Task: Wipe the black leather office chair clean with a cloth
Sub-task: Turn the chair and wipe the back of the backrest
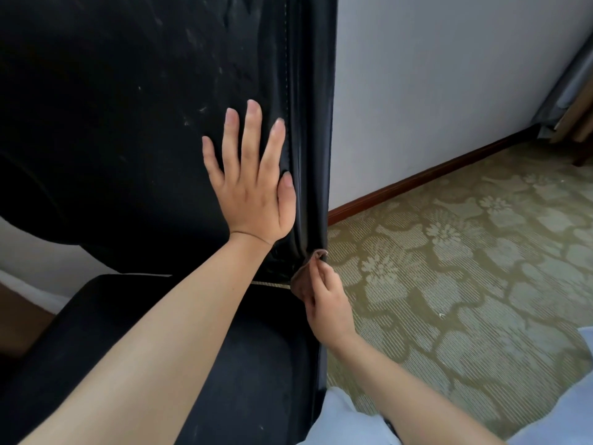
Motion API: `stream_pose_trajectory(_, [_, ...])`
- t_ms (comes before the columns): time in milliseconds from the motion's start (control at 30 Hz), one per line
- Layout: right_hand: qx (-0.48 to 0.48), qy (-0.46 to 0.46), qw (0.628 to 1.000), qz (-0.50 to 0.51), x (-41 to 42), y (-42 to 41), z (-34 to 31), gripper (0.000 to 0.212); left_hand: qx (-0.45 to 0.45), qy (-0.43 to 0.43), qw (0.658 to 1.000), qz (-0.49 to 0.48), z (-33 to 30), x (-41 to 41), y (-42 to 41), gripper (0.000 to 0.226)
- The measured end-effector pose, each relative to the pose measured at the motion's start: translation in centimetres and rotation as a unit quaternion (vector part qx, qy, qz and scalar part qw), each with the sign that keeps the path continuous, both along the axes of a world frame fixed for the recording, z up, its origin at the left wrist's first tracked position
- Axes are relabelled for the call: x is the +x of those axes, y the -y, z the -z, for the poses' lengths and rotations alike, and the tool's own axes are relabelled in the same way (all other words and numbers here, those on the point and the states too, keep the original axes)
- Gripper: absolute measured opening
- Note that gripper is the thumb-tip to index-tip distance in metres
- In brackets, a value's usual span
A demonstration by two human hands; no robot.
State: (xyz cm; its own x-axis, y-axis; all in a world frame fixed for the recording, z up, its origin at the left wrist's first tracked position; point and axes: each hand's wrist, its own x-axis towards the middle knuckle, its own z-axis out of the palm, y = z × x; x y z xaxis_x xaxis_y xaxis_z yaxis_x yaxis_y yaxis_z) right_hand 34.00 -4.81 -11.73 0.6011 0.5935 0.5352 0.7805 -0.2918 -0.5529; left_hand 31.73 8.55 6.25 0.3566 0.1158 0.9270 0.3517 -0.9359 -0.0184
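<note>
Left hand [253, 184] lies flat on the backrest [134, 107] of the black leather office chair, fingers straight and slightly spread, thumb beside the stitched seam. Right hand [327, 300], lower down at the backrest's right edge, pinches a small brown cloth [309, 264] between thumb and curled fingers; the cloth apparently touches the leather just above the seat [192, 364]. Patterned green carpet [449, 268] lies to the right.

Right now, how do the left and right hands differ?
The left hand lies flat with fingers spread on the chair backrest; the right hand pinches a brown cloth at the backrest's lower side edge. The left sits higher, the right lower. Both touch the chair.
</note>
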Motion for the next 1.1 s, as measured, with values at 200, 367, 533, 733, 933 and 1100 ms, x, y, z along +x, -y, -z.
stream_pose_trajectory(200, [-0.12, -0.003, 0.993, -0.004, 1.3, 1.2, 0.8, 0.05, -0.003, 0.003, 1.0, -0.001, 0.1, -0.1, -0.1, 0.052])
stream_pose_trajectory(367, [-0.143, -0.309, 0.94, 0.029, 2.5, 2.0, -0.1, 0.036, -0.004, 0.004, 1.0, 0.002, 0.0, 0.1, 0.0, 0.052])
stream_pose_trajectory(533, [-0.018, -0.542, 0.83, 0.13, 3.2, 0.7, -1.0, 0.015, -0.003, 0.003, 1.0, 0.002, 0.0, 0.1, 0.0, 0.052])
stream_pose_trajectory(733, [0.019, -0.642, 0.751, 0.151, 2.6, -0.5, -2.4, 0.008, 0.0, 0.001, 1.0, 0.002, 0.0, 0.1, -0.2, 0.052])
stream_pose_trajectory(933, [0.107, -0.711, 0.676, 0.164, 2.2, -1.1, -4.5, 0.014, 0.005, 0.006, 1.0, 0.005, 0.1, 0.1, -0.1, 0.052])
stream_pose_trajectory(1100, [0.137, -0.701, 0.677, 0.179, 1.8, -2.0, -6.0, 0.012, 0.009, 0.007, 1.0, 0.002, 0.1, 0.0, -0.1, 0.051])
